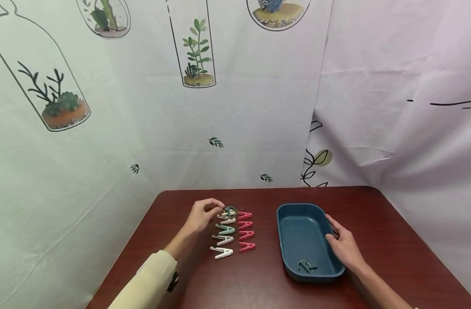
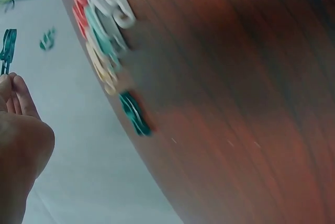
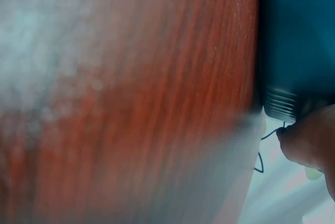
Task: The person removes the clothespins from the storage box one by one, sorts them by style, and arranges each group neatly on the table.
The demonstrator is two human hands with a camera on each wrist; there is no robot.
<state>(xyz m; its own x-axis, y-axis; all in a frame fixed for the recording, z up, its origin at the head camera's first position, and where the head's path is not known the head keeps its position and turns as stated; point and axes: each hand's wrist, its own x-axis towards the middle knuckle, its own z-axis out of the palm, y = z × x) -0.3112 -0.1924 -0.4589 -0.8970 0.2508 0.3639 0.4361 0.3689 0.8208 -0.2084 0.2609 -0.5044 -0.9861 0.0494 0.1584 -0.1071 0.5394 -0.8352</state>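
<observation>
My left hand [image 1: 204,214] pinches a dark green clothespin [image 2: 8,51] between thumb and fingertips, above the far end of a column of clothespins. On the table below it lies another dark green clothespin [image 2: 135,114], lined up after a cream clothespin [image 2: 101,66]. A light green clothespin [image 1: 225,229] and a white clothespin [image 1: 221,252] lie nearer in that column. Beside it runs a column of pink clothespins [image 1: 246,234]. My right hand [image 1: 346,248] grips the right side of a blue rectangular tray [image 1: 280,240], its thumb over the rim. Small dark green pieces [image 1: 306,266] lie at the tray's near end.
The dark red wooden table [image 1: 258,285] has a rounded far edge close to a white curtain [image 1: 239,111] printed with plants in jars. More of this cloth hangs at the left and right sides. The tray stands to the right of the clothespin columns.
</observation>
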